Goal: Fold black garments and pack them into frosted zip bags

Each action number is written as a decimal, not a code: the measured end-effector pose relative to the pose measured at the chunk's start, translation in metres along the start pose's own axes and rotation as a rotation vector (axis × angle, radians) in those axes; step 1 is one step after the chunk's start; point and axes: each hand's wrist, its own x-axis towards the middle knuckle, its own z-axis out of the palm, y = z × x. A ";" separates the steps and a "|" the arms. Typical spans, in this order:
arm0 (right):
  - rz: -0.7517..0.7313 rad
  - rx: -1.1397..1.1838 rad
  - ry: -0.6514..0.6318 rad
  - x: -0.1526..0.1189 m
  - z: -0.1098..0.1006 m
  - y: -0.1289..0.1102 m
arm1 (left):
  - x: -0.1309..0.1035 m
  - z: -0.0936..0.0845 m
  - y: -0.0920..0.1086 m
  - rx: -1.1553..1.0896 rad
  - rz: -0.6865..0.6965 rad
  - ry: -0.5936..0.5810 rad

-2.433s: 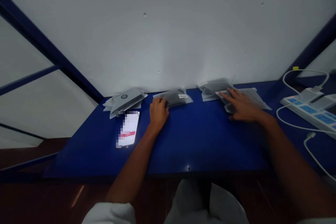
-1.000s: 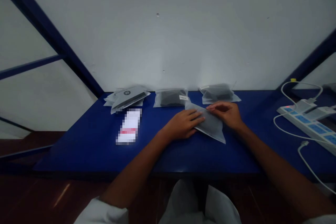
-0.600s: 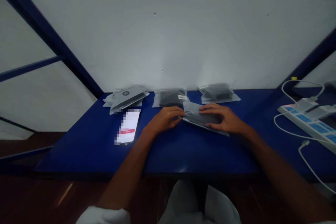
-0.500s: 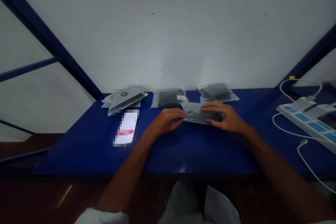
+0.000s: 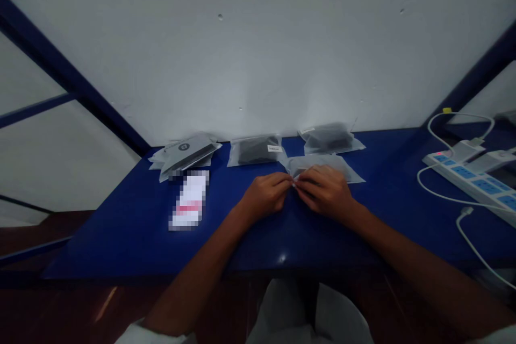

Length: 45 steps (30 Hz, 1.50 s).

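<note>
A frosted plastic bag [image 5: 350, 171] with something dark inside lies on the blue table in front of me. My left hand [image 5: 268, 193] pinches the bag's near left corner. Right beside it, the thumb and fingers of my right hand [image 5: 324, 189] pinch the same near edge, and that hand covers much of the bag. Both sets of fingertips almost meet there. Just behind are two more frosted bags with dark contents: one with a white label [image 5: 256, 151], the other farther right [image 5: 332, 140].
At the left, several frosted bags [image 5: 189, 153] lie in a pile, with a lit phone [image 5: 189, 201] in front of them. A white power strip [image 5: 471, 180] with plugged-in chargers and a white cable [image 5: 478, 250] occupies the right side. A pale wall [image 5: 258, 64] rises behind the table [image 5: 141, 242].
My right hand has moved left from the bag's right side to its near left corner, beside my left hand. The bag now lies flatter, and its right end shows.
</note>
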 end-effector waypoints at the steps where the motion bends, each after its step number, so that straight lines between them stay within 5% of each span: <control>1: -0.003 -0.005 -0.014 0.000 0.000 0.000 | 0.000 -0.001 0.000 0.041 0.013 -0.036; 17: 0.022 0.125 -0.051 -0.004 -0.018 0.045 | 0.005 -0.013 -0.012 0.052 -0.087 -0.008; 26: 0.191 0.103 0.025 -0.022 -0.030 0.091 | -0.008 -0.048 -0.046 0.010 -0.185 0.123; 40: 0.259 0.221 0.048 -0.019 -0.031 0.079 | -0.004 -0.038 -0.037 -0.088 -0.209 0.153; 45: 0.250 0.243 -0.007 -0.014 -0.025 0.063 | -0.002 -0.027 -0.025 -0.047 -0.176 0.072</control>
